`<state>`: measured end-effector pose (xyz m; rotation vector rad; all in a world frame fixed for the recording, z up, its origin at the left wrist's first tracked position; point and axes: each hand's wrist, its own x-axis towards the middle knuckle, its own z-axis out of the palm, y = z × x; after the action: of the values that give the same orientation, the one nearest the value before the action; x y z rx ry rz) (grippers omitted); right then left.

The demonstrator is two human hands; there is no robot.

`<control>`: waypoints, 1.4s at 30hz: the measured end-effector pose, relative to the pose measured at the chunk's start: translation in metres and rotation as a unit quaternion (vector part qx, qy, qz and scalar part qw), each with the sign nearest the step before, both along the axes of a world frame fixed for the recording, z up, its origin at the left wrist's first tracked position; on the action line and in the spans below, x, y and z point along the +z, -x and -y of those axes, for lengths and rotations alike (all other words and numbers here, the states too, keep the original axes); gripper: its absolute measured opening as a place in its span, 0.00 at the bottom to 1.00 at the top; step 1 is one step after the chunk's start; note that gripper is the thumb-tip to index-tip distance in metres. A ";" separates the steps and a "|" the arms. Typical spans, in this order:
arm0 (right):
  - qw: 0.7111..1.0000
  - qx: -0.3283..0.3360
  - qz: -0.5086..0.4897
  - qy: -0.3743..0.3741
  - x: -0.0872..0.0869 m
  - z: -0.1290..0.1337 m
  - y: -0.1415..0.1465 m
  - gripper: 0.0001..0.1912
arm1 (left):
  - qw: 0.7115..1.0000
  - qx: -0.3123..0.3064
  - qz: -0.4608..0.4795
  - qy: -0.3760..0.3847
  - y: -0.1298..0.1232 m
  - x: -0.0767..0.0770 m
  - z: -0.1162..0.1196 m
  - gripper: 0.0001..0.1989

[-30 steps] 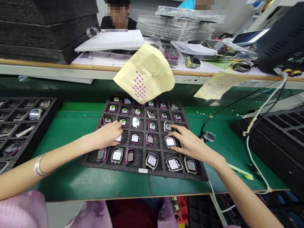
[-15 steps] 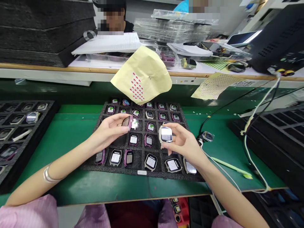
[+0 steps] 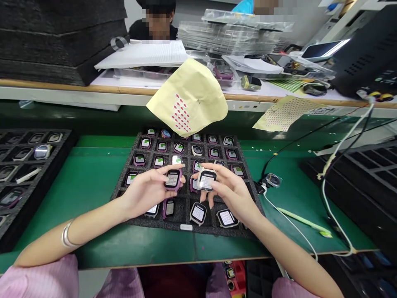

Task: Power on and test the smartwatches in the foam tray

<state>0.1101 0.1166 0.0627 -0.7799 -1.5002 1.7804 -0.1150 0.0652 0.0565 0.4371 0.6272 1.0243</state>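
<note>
My left hand (image 3: 149,188) grips a purple-framed watch (image 3: 173,180) by its edges, its lit screen facing up. In my right hand (image 3: 234,188) is a white-framed watch (image 3: 206,180), also with a lit screen, my thumb at its right side. Both watches are held close together above a black foam tray (image 3: 182,213), whose compartments hold several purple and pale watches. One pale watch (image 3: 197,213) lies in the front row. My hands hide some compartments of the tray.
Another foam tray with watches (image 3: 70,145) lies at the left. Yellow sticker sheets (image 3: 190,97) hang from the shelf edge (image 3: 124,90). On the right are a green stick (image 3: 305,222), cables and a black tray stack (image 3: 356,198). A person (image 3: 158,25) is behind the shelf.
My left hand has turned the purple watch screen up and brought it slightly lower and right. My right hand has moved a little left with the white watch.
</note>
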 end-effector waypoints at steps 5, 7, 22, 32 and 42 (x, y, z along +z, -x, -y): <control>0.997 -0.036 0.043 -0.045 0.001 0.003 0.004 0.15 | 0.991 0.037 -0.110 -0.069 -0.012 0.004 0.006 0.28; 0.997 -0.034 0.046 -0.048 0.001 0.004 0.004 0.15 | 0.982 0.051 -0.145 -0.106 -0.015 0.003 0.009 0.26; 0.998 -0.024 0.013 -0.054 0.001 0.011 -0.002 0.15 | 0.969 0.070 -0.145 -0.185 -0.013 0.001 0.010 0.24; 0.996 -0.060 0.010 -0.067 0.006 0.017 0.000 0.12 | 0.966 0.050 -0.159 -0.199 -0.011 0.002 0.014 0.26; 0.994 0.035 -0.060 -0.089 0.063 0.083 -0.008 0.29 | 0.970 0.051 -0.138 -0.192 -0.019 0.007 0.015 0.19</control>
<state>0.1178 0.0336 0.1257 -0.5268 -1.5970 1.6846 -0.0965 0.0505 0.0639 0.9068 0.7051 1.1988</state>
